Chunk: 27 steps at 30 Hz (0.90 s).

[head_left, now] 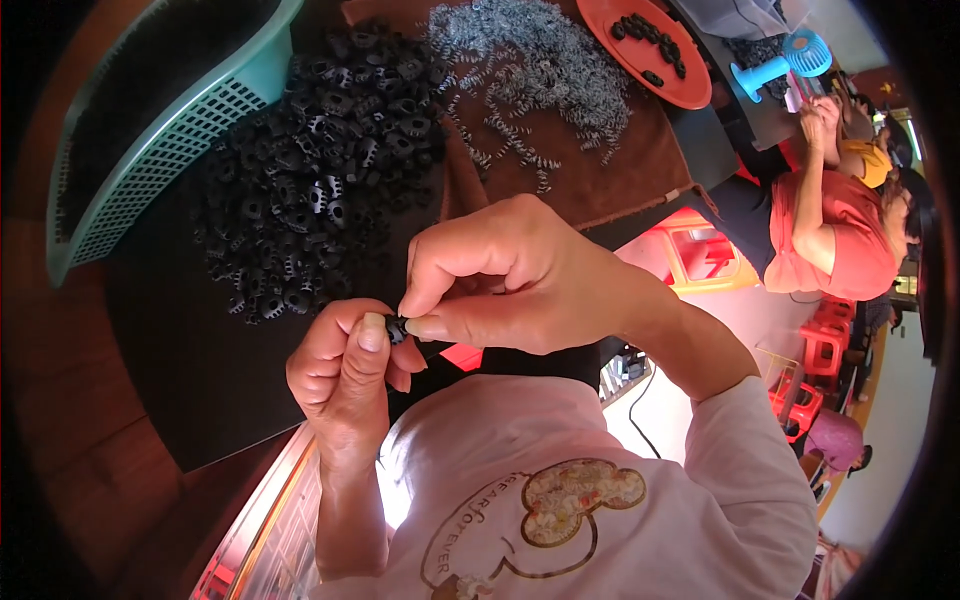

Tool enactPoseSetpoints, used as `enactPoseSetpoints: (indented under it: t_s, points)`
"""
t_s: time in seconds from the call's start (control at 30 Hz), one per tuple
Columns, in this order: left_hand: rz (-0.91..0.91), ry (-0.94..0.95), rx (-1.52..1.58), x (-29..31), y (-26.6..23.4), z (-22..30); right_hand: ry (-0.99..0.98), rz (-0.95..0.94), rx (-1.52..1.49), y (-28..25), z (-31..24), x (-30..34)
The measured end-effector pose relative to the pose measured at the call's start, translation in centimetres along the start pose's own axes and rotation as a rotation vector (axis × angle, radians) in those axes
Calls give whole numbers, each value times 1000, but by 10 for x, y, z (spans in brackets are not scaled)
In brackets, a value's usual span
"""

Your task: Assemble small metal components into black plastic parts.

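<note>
Over the near edge of the black table, my left hand (345,375) pinches a small black hair claw clip (396,330) between thumb and fingers. From the right, my right hand (520,275) reaches in with thumb and forefinger closed at the clip's other side. The fingertips cover most of the clip, and whether a spring sits in it I cannot tell. Beyond my hands lies a heap of loose black toothed clip pieces (310,170). To its right, many small metal coil springs (530,70) are spread on a brown cloth (640,165).
A green plastic basket (165,135) holding a dark mass leans at the far left. An orange-red plate (645,85) with several black clips sits at the far right, near a blue fan (785,65). Other people (840,225) and red stools (825,335) are at right.
</note>
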<state>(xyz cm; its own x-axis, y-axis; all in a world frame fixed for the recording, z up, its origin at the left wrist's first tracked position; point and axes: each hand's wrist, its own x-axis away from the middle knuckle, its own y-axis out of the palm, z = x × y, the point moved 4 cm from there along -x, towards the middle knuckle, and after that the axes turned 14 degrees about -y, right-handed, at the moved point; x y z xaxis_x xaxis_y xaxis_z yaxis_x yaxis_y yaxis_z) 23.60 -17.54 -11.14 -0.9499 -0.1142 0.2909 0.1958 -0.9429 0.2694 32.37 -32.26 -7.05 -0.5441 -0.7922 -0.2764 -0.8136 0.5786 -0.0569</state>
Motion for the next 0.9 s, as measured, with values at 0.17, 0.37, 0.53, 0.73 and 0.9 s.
enactPoseSetpoints:
  t_s: [0.17, 0.37, 0.53, 0.73, 0.9]
  points:
    - [-15, 7, -33, -1, 1, 0, -8, -12, -38, -3, 1, -1]
    - [37, 21, -56, 0, 1, -1, -99, 22, 94, 3, 0, 0]
    - [51, 48, -93, 0, 3, -2, -324, 94, 267, 8, -7, 4]
    - [14, 52, -81, 0, 0, -2, -305, 77, 239, 5, -6, 2]
    - [-125, 56, -130, -2, 3, -4, -200, 45, 185, 0, -3, 3]
